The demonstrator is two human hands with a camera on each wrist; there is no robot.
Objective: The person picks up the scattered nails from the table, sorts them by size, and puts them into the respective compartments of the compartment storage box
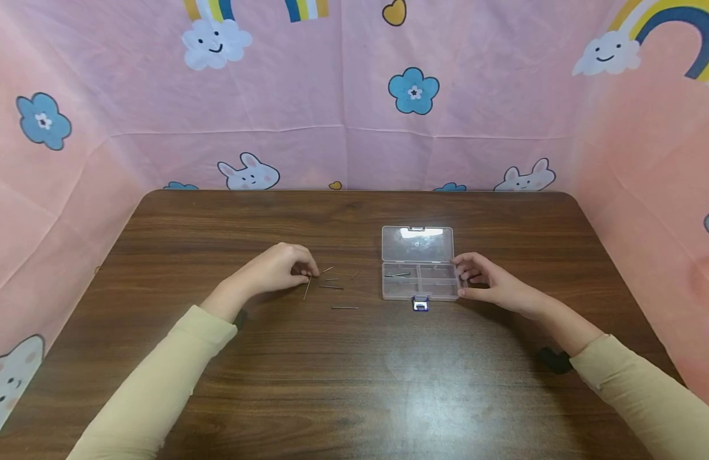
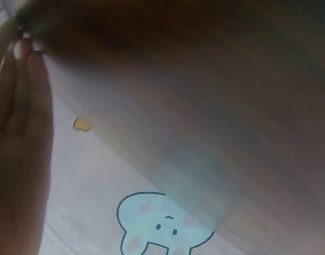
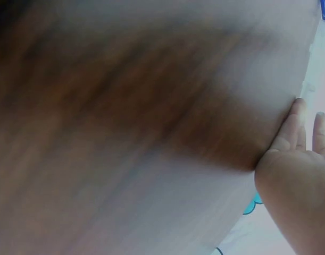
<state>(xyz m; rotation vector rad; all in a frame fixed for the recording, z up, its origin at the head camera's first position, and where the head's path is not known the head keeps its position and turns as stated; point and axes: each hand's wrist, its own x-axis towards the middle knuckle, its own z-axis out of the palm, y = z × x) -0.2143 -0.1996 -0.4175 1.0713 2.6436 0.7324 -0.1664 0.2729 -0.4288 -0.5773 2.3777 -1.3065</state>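
Observation:
My left hand [image 1: 279,267] is low over the table, thumb and fingertips pinching a thin nail [image 1: 307,291] that slants down toward the tabletop. Several more nails of different sizes lie scattered just right of it, one dark nail [image 1: 331,287] among them and a longer nail [image 1: 345,308] nearer the front. A clear plastic compartment box [image 1: 393,296] stands with its lid [image 1: 417,244] tipped back and a blue-edged latch [image 1: 420,303] at the front. Some nails [image 1: 397,275] lie in its left part. My right hand [image 1: 483,281] holds the box's right end between thumb and fingers.
The brown wooden table [image 1: 308,383] has rounded far corners. A pink printed cloth [image 1: 342,96] hangs behind it and along both sides. Both wrist views are mostly blurred tabletop, with the fingers at one edge.

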